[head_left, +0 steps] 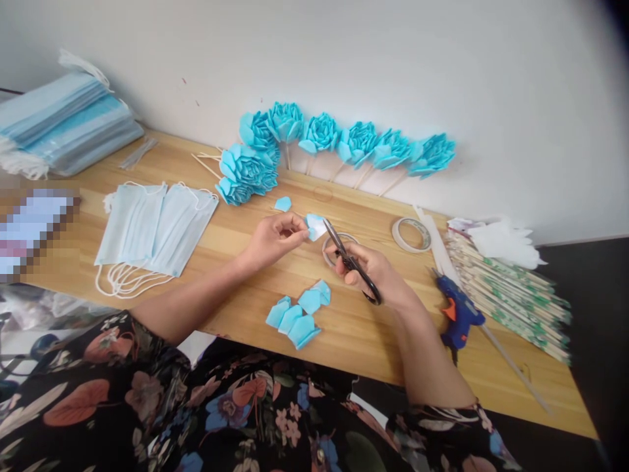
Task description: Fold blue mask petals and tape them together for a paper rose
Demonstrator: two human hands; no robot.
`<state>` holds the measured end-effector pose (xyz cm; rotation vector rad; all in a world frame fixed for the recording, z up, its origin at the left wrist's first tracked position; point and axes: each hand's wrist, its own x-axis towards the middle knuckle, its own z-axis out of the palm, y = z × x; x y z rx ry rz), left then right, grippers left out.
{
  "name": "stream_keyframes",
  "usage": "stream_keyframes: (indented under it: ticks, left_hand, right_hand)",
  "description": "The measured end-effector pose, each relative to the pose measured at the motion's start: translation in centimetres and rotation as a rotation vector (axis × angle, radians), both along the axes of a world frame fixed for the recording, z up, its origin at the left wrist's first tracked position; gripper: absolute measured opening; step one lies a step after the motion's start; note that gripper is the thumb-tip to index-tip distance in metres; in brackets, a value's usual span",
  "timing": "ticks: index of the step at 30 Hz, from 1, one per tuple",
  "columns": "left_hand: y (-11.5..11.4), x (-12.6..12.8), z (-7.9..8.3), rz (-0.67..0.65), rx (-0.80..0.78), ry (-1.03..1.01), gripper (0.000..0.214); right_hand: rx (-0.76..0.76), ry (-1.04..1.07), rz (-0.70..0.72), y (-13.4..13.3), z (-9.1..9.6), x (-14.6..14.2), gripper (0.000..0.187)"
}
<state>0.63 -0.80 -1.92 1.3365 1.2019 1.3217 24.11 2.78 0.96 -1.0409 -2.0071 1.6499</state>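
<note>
My left hand (275,241) pinches a small piece of light blue mask fabric (316,227) above the wooden table (230,229). My right hand (378,274) grips black-handled scissors (350,261), whose blades reach the fabric piece's right edge. Several cut blue petals (299,313) lie in a pile near the table's front edge, below my hands. One single blue petal (283,204) lies farther back.
Finished blue fabric flowers (339,141) on sticks lean against the wall. Flat face masks (156,226) lie at left, a mask stack (63,124) in the far-left corner. Two tape rolls (411,234), a blue glue gun (459,316) and packed wooden sticks (511,292) sit at right.
</note>
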Motion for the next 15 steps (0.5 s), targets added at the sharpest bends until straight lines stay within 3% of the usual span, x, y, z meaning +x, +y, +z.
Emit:
stream_keyframes:
  ticks: [5, 9, 12, 15]
  left_hand:
    - [-0.1, -0.1, 0.3, 0.075, 0.032, 0.029, 0.019]
    - [0.1, -0.3, 0.3, 0.111, 0.017, 0.043, 0.019]
    - [0.3, -0.4, 0.0, 0.119, -0.001, 0.045, 0.021]
    - [0.2, -0.4, -0.1, 0.089, 0.009, 0.053, 0.022]
  right_hand:
    - [0.014, 0.020, 0.070, 0.2, 1.0, 1.1, 0.058]
    - [0.091, -0.022, -0.058, 1.3, 1.4, 3.2, 0.051]
    - [0.249, -0.151, -0.184, 2.4, 1.1, 4.5, 0.054]
    - [0.516, -0.489, -0.281, 3.2, 0.2, 4.9, 0.052]
